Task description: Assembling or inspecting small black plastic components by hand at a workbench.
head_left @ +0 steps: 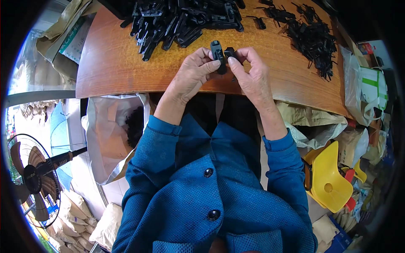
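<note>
At the far left of the frame stands a black floor fan [31, 179], with a light-blue umbrella [58, 126] just behind it. Next, a white sack [105, 114] hangs open below the table edge, a dark mass inside it. The brown wooden table [105, 55] spans the top of the frame; at upper centre it bears a heap of long black plastic parts [181, 21]. Near the centre, above the table's front edge, the left hand [196, 69] pinches an elongated black part [217, 50] upright between thumb and fingers. Just to its right, the right hand [254, 78] pinches a small black piece [230, 52] between thumb and forefinger; whether the two pieces touch, I cannot tell. At upper right lies a pile of small black parts with thin prongs [314, 42]. Below, at lower right, is a yellow plastic chair [333, 185]; a white-and-green bag [374, 86] sits at the right edge.
</note>
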`<state>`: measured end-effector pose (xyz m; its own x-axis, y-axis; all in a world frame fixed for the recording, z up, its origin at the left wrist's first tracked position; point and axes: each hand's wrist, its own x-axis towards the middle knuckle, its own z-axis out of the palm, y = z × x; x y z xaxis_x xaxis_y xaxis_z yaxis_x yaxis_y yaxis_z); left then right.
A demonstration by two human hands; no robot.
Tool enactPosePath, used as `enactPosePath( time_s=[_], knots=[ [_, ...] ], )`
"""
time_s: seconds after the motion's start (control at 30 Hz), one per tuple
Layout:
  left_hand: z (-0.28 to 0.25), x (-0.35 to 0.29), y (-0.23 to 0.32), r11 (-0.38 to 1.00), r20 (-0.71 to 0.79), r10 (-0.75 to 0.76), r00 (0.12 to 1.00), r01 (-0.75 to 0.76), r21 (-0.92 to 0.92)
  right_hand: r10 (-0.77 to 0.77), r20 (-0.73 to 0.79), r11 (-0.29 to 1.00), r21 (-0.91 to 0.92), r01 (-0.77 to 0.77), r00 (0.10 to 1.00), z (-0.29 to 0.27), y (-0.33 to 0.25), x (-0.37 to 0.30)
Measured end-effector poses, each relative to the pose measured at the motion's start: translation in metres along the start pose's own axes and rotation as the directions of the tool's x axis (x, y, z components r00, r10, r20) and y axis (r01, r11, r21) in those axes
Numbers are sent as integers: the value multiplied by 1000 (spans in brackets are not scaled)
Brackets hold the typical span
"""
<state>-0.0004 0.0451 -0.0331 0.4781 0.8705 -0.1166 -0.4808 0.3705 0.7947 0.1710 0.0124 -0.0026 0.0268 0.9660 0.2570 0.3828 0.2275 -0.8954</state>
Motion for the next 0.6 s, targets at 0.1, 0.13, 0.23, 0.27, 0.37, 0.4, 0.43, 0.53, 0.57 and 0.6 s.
enactPosePath(
  time_s=[0.1, 0.13, 0.23, 0.27, 0.37, 0.4, 0.43, 0.53, 0.57, 0.6],
  knots=[
    [2, -7, 2, 997, -57, 69, 996, -68, 23, 18, 10, 1000, -25, -18, 1000, 12, -3, -4],
    [3, -10, 3, 993, -84, 105, 991, -101, 52, -10, 6, 996, -91, 11, 1000, 15, -3, -4],
    [4, -17, 8, 938, -84, 146, 986, -112, 327, -106, -25, 970, -224, 98, 994, 24, -9, -6],
    [1, -17, 7, 938, -84, 148, 985, -113, 327, -107, -24, 969, -224, 99, 994, 27, -10, -6],
    [-3, -17, 2, 875, -64, 242, 968, -189, 446, -357, -54, 836, -464, 293, 933, 36, -13, -5],
    [-2, -18, 2, 867, -65, 279, 958, -222, 447, -395, -37, 792, -520, 320, 918, 37, -14, -5],
    [1, -19, 2, 858, -65, 315, 947, -255, 447, -432, -18, 743, -575, 344, 902, 37, -15, -6],
    [13, -31, 2, 978, -191, 163, 968, -133, 163, -446, 14, 711, -602, 364, 895, 34, -12, -9],
    [14, -30, -2, 977, -191, 165, 968, -134, 165, -448, 14, 711, -601, 365, 894, 34, -11, -11],
    [15, -29, -9, 960, -215, 199, 956, -146, 241, -441, 24, 717, -592, 368, 897, 33, -10, -14]
  ],
)
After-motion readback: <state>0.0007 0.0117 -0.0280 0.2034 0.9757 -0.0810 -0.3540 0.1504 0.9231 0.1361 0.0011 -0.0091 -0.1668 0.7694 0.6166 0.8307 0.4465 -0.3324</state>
